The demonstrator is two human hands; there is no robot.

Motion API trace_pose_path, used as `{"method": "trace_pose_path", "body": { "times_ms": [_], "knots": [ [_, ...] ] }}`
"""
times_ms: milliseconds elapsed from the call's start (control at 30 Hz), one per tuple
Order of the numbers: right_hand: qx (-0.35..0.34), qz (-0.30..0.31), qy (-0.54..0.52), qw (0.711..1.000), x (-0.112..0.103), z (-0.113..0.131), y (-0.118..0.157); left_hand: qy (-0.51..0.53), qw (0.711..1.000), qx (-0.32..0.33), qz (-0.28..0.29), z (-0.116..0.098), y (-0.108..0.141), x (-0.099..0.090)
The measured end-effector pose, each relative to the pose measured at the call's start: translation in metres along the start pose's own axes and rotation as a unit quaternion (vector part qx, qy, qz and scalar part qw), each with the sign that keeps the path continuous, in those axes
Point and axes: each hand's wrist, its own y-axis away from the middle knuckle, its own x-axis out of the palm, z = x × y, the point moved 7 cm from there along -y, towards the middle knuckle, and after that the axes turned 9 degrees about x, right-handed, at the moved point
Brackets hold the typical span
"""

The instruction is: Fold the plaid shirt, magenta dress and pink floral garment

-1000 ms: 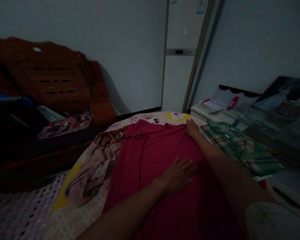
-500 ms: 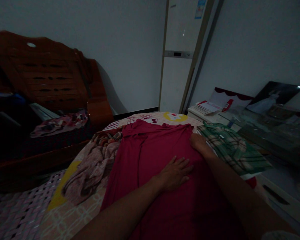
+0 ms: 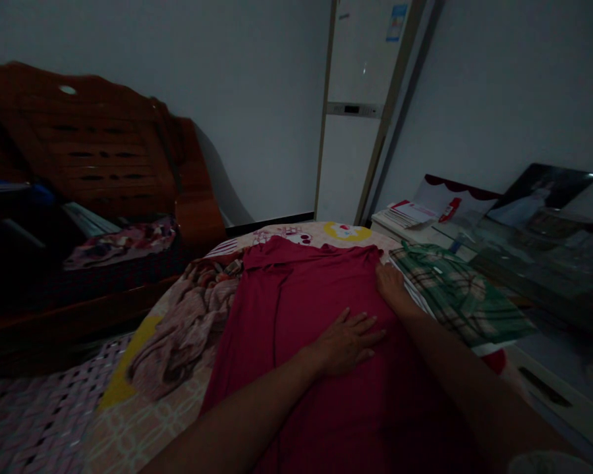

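A magenta garment (image 3: 316, 283) lies spread lengthwise over the patterned cover (image 3: 143, 421), with a fold line running down its left part. My left hand (image 3: 348, 342) rests flat on the middle of the garment, its fingers spread and holding nothing. At the garment's upper right edge, my right hand (image 3: 391, 284) has its fingers curled on the cloth, pinching the edge; the fingertips are partly hidden. A crumpled pinkish-brown knit cloth (image 3: 188, 329) lies to the left of the garment. Just right of my right hand is a folded green plaid cloth (image 3: 454, 283).
A wooden bench (image 3: 103, 158) with cloths on its seat stands at the left. A tall white cabinet-like unit (image 3: 348, 164) is in the far corner. At the right, a white cabinet (image 3: 563, 395), papers (image 3: 410, 214) and a framed picture (image 3: 538, 194) stand beside the covered surface.
My right hand and forearm have shifted very slightly at the garment's right edge. My left hand stays flat on the cloth. The camera view has moved a little.
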Motion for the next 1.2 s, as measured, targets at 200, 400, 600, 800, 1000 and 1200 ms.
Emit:
{"method": "trace_pose_path", "body": {
  "times_ms": [200, 400, 600, 800, 1000, 1200],
  "knots": [
    [-0.072, -0.018, -0.011, 0.997, 0.004, 0.021, 0.009, 0.006, 1.000, 0.007, 0.002, 0.000, -0.001, 0.001],
    [-0.067, 0.020, -0.060, 0.996, 0.005, 0.010, 0.014, -0.009, 1.000, 0.026, 0.014, 0.002, 0.000, 0.004],
    [-0.071, 0.054, -0.095, 0.991, -0.034, -0.014, 0.072, 0.008, 1.000, 0.011, 0.008, 0.008, -0.003, 0.005],
    [0.051, 0.073, -0.079, 0.993, -0.046, -0.088, 0.180, 0.029, 1.000, -0.001, 0.009, 0.008, -0.002, 0.002],
    [0.112, 0.101, -0.180, 0.972, -0.034, -0.115, 0.230, 0.074, 0.994, 0.018, -0.085, 0.003, -0.002, -0.021],
    [0.192, 0.076, -0.390, 0.897, -0.036, -0.126, 0.228, 0.135, 0.986, 0.098, 0.027, -0.073, 0.003, -0.043]
  ]
}}
